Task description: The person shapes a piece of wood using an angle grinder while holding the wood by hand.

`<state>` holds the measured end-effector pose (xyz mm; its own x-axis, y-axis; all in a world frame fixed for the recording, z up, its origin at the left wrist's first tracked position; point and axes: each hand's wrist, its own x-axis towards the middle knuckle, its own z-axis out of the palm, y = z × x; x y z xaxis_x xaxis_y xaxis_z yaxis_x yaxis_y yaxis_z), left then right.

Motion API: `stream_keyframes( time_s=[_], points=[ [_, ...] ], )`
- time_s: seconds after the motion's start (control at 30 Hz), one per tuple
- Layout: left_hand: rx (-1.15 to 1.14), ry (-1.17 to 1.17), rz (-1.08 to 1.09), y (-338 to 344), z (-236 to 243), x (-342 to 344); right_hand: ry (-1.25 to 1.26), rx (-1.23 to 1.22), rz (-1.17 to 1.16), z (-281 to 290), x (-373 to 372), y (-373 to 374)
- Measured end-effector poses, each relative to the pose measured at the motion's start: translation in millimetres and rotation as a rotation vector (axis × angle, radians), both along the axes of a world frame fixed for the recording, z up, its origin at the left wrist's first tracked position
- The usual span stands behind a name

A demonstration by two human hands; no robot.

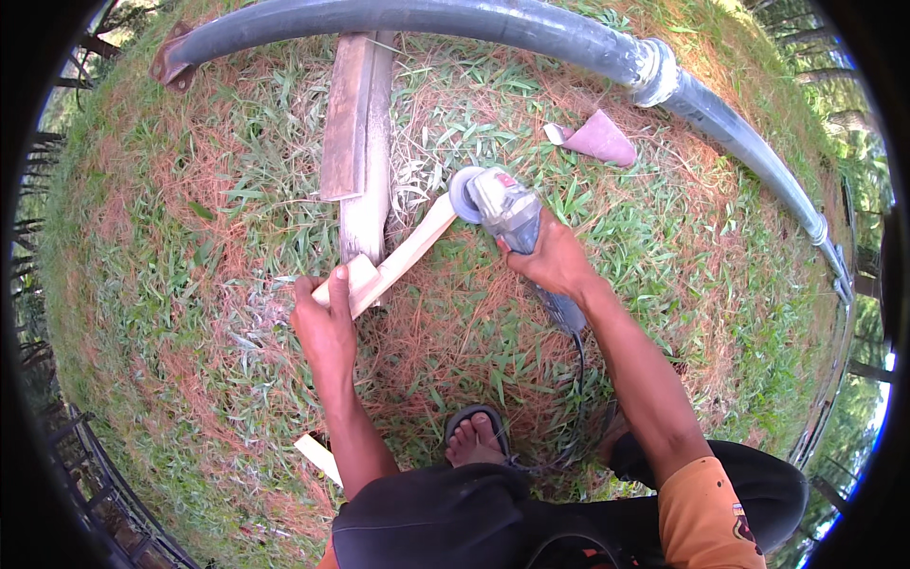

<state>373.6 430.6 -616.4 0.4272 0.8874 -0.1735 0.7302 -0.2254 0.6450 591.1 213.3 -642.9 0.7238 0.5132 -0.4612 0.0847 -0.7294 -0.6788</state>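
My left hand (325, 318) is closed around the wide lower end of a pale, shaped piece of wood (409, 251), thumb on top. The narrow far end of that piece reaches up and right to the disc of an angle grinder (507, 204). My right hand (555, 256) grips the grinder's body, its disc against or very close to the wood's tip. Under the pale piece lies a weathered wooden beam (377, 142) with a brown board (345, 133) on it. A cord trails from the grinder toward my feet.
A large grey pipe (417, 19) with a pale joint (654, 72) arches across the far side. A curled pinkish sheet (607, 140), perhaps sandpaper, lies in the grass. Another pale wood strip (318, 459) is near my left forearm. My sandalled foot (477, 438) rests on the grass.
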Motion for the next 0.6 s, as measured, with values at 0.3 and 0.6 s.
stream_keyframes(
  time_s=[0.3, 0.6],
  points=[
    [0.145, -0.097, -0.059, -9, -19, -11, -0.117, -0.197, 0.215, 34, 34, 22],
    [0.144, -0.129, -0.105, -17, -24, -18, -0.219, -0.242, 0.386, 55, 21, 31]
  ],
)
